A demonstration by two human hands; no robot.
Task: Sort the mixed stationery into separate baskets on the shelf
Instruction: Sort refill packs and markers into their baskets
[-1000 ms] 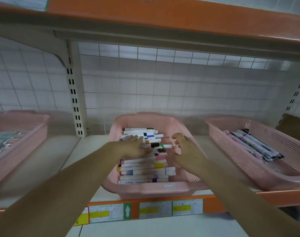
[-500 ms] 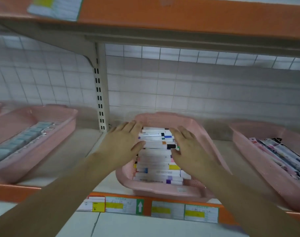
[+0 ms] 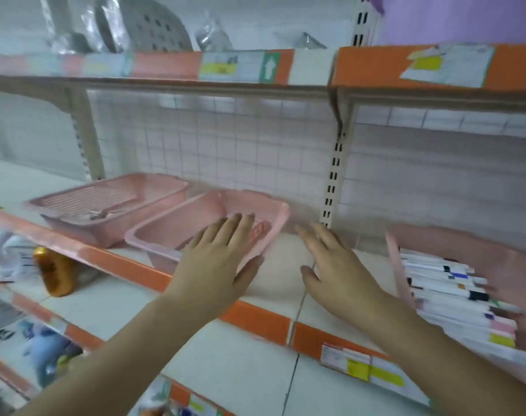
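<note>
While our left hand (image 3: 216,259) lies fingers-spread over the middle basket (image 3: 165,232), our right hand (image 3: 337,271) hovers, fingers spread, holding nothing, near the shelf's (image 3: 279,274) front edge.

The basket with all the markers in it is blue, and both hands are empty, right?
Not quite. In the head view the basket with the markers is pink, not blue. The rest holds: the left hand and right hand are both open and empty.
</note>
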